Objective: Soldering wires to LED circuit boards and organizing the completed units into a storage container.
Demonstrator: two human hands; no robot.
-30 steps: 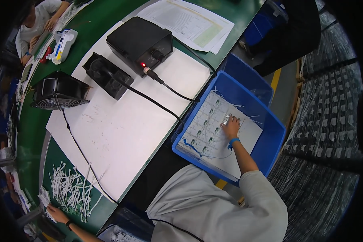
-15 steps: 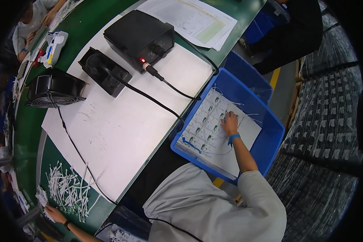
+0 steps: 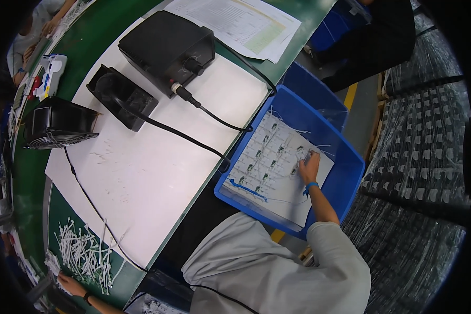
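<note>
In the blue bin (image 3: 345, 196) at the right lies a white sheet (image 3: 285, 201) bearing rows of small green circuit boards (image 3: 273, 164) with white leads. My right hand (image 3: 310, 168) is low over the sheet's right part, fingers bent together around something small and whitish that I cannot make out. A blue band circles that wrist, its thin cord running to a blue strip (image 3: 247, 190) across the boards. At the far lower left my left hand (image 3: 70, 284) is beside a whitish clump (image 3: 53, 261), near a pile of white cables (image 3: 86, 254); its fingertips are unclear.
On the green table (image 3: 63, 206) a white mat (image 3: 136, 178) carries a black box (image 3: 165, 49) with a plugged-in cord and a black holder (image 3: 121, 97). A small black fan (image 3: 60, 123), papers (image 3: 240, 29) and black cables stand or lie around. Other people work beyond; wrapped stacks (image 3: 418, 152) rise at right.
My right hand has shifted toward the sheet's right side, and its fingers have drawn together. The view has moved slightly. My left hand stays by the cable pile. The red light on the black box has dimmed.
</note>
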